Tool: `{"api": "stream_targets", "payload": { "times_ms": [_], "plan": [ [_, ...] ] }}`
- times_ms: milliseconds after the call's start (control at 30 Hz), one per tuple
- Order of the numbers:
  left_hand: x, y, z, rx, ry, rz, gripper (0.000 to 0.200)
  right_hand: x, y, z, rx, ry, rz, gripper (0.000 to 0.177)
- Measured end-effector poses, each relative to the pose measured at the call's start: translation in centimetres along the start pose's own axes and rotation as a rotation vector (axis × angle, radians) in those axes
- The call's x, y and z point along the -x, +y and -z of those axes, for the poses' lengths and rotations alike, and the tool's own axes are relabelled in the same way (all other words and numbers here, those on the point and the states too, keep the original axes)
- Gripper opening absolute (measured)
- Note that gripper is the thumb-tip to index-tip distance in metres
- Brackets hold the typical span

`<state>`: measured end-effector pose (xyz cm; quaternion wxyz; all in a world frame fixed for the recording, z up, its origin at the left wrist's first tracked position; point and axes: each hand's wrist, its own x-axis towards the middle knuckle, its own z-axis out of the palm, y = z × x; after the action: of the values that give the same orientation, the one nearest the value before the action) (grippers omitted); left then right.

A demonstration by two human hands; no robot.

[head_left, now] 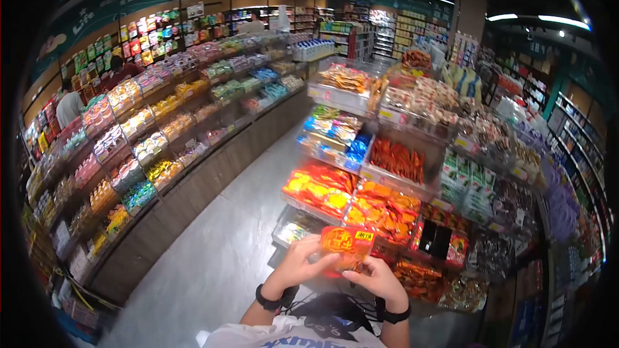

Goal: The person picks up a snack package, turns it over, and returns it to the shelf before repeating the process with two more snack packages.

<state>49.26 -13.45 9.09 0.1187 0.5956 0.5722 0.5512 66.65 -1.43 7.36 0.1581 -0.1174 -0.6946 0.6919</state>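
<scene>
Both hands hold one red and orange snack packet (pixel 347 249) in front of the chest. My left hand (pixel 302 263) grips its left side, thumb across the front. At the lower right edge, my right hand (pixel 379 278) is closed on the packet with its thumb over the corner. Just beyond the packet is a bin of orange and red packets (pixel 382 212), with a bin of red and yellow packets (pixel 319 188) to its left. A dark band circles each wrist.
Tiered snack bins stand close ahead and right, including a bin of dark red packets (pixel 396 160). A long sloping candy display (pixel 174 122) runs along the left. Grey floor (pixel 213 238) lies between them. People (pixel 69 106) are partly visible behind the left display.
</scene>
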Motion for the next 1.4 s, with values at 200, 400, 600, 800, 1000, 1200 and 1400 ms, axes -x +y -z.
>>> {"api": "stream_targets", "payload": {
  "times_ms": [200,400,600,800,1000,1200,1400],
  "plan": [
    [-1.6,2.0,-4.8,-0.044,-0.056,-0.020,0.023,2.9,0.0,3.5,-0.041,0.043,0.065,0.032],
    [-0.8,2.4,-8.0,0.035,-0.084,0.190,0.018,5.0,1.0,4.6,-0.021,0.186,0.120,0.025],
    [-1.0,3.3,-9.2,0.035,-0.218,0.228,0.018,5.8,1.4,5.7,-0.209,0.271,0.164,0.029],
    [-1.2,2.6,-11.6,0.128,-0.201,0.211,0.020,6.8,2.2,6.5,-0.249,0.336,0.178,0.028],
    [-2.1,3.2,-12.4,0.050,-0.278,0.229,0.021,8.1,3.4,7.7,-0.261,0.374,0.145,0.029],
    [-1.8,3.8,-13.2,0.037,-0.288,0.130,0.020,9.5,1.6,8.0,-0.305,0.356,0.231,0.029],
    [-1.8,5.4,-13.1,0.062,-0.342,0.174,0.019,10.4,1.7,7.8,-0.320,0.351,0.257,0.028]
  ]
}}
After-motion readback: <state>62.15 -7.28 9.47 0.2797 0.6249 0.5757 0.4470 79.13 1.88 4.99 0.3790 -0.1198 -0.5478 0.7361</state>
